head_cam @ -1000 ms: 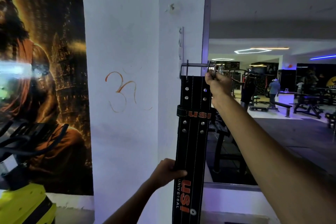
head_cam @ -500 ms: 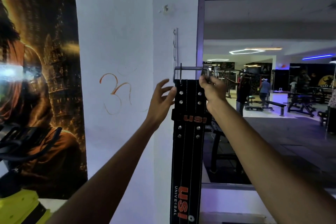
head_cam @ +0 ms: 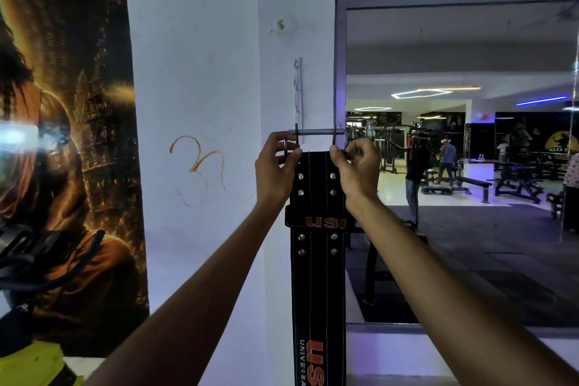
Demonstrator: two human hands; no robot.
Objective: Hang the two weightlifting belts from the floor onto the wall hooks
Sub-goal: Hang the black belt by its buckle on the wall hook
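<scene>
Mid-frame, both hands pinch the top of 1 black belt point(head_cam: 318, 260) against the white pillar point(head_cam: 200, 72): left hand point(head_cam: 275, 171) and right hand point(head_cam: 357, 169), fingers closed on its buckle point(head_cam: 319, 132); the strap hangs straight down.

I see the belt point(head_cam: 318, 260) hanging straight down against the pillar point(head_cam: 200, 72), its top edge just below the buckle bar point(head_cam: 316, 131); left hand point(head_cam: 275, 172) pinches the belt's top-left corner, right hand point(head_cam: 357, 171) the top-right. Hook rail point(head_cam: 297, 91) sits on the pillar directly above the bar; poster point(head_cam: 62, 135) left of the pillar, mirror point(head_cam: 463, 166) right of it.
</scene>
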